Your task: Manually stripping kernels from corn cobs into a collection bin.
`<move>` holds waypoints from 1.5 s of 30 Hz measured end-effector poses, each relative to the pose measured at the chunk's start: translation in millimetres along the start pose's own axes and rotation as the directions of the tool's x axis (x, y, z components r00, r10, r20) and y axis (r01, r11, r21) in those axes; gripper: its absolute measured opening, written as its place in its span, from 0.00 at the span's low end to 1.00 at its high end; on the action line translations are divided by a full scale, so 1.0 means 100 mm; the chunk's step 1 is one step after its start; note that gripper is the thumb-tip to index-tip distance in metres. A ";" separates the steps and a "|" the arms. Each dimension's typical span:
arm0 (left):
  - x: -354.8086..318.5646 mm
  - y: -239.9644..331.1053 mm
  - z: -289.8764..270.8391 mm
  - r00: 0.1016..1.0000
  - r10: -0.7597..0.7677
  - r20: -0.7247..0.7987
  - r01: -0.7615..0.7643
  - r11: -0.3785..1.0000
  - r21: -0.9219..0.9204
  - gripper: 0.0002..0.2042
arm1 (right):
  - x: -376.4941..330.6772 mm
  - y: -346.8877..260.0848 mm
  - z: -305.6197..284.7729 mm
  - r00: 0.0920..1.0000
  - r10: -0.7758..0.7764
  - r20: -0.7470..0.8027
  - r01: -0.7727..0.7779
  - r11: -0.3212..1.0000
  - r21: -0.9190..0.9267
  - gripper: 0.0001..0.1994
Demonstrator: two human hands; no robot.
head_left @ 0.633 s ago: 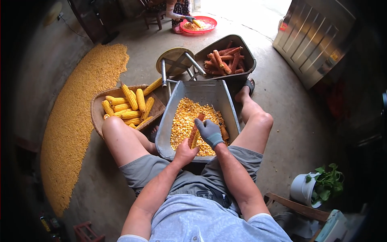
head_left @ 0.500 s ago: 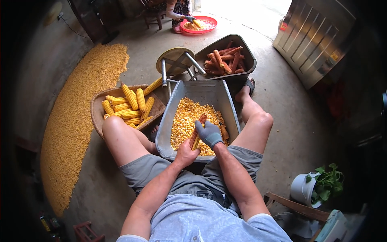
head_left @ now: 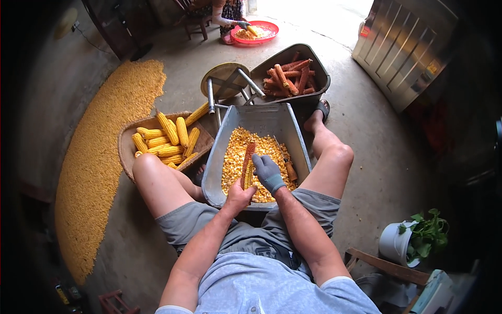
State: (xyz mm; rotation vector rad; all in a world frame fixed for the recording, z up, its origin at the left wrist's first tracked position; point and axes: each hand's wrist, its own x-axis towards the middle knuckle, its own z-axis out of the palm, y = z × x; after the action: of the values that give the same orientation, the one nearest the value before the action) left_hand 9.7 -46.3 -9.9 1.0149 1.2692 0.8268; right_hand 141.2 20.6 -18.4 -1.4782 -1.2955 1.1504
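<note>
A partly shelled corn cob [head_left: 247, 165] stands tilted up in my bare left hand [head_left: 239, 198], which is closed round its lower end. Its upper and left parts show bare red core, while rows of yellow kernels remain on the lower right. My right hand [head_left: 267, 174], in a grey glove, is closed with curled fingers against the cob's right side. Both hands are over a grey plastic tub [head_left: 213, 175] between my legs, with loose kernels [head_left: 238, 144] in it. A tool with a wooden handle [head_left: 291, 171] and thin metal shaft lies on the kernels, right of the glove.
At left, a basket [head_left: 125, 144] holds yellow corn ears [head_left: 168, 150], beside a long kernel heap [head_left: 107, 152]. A tipped stool [head_left: 225, 78] and a dark tub [head_left: 325, 78] of bare cobs [head_left: 293, 76] are beyond. Another person's gloved hand [head_left: 243, 24] works over a red basin [head_left: 269, 26]. A potted plant [head_left: 426, 235] stands right.
The cob has turned more upright, and more of its kernel rows show. My gloved right hand has shifted slightly off its face to the right edge. My left hand keeps its hold.
</note>
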 end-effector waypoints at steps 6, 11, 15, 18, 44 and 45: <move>0.02 -0.11 0.03 0.963 0.247 -0.110 -0.155 0.838 0.523 0.16 | -0.08 -0.09 -0.07 0.994 -0.046 0.098 0.083 0.906 -0.415 0.27; -0.08 0.16 0.07 0.999 0.038 0.018 -0.040 0.980 0.194 0.10 | -0.08 -0.11 -0.07 0.990 -0.077 0.114 0.118 0.905 -0.410 0.26; -0.10 0.26 0.08 0.986 -0.108 0.128 0.110 0.994 -0.003 0.06 | -0.08 -0.08 -0.09 0.989 -0.118 0.088 0.143 0.908 -0.394 0.23; -0.07 0.20 -0.03 0.954 -0.129 0.271 0.199 0.948 -0.248 0.04 | -0.08 -0.09 -0.14 0.945 -0.310 0.108 0.327 0.918 -0.226 0.20; -0.12 0.14 0.16 0.966 0.231 -0.119 -0.095 0.741 0.665 0.19 | -0.07 -0.20 -0.18 0.983 0.171 0.067 -0.111 0.844 -0.525 0.33; -0.10 0.12 0.15 0.963 0.241 -0.120 -0.110 0.758 0.644 0.18 | -0.02 -0.12 -0.16 0.984 0.153 0.096 -0.081 0.849 -0.522 0.32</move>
State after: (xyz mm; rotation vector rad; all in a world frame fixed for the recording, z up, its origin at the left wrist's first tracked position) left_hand 23.2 -53.8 4.9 1.6487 1.7000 0.6531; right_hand 153.6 19.8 -2.7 -1.9156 -1.7241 1.0353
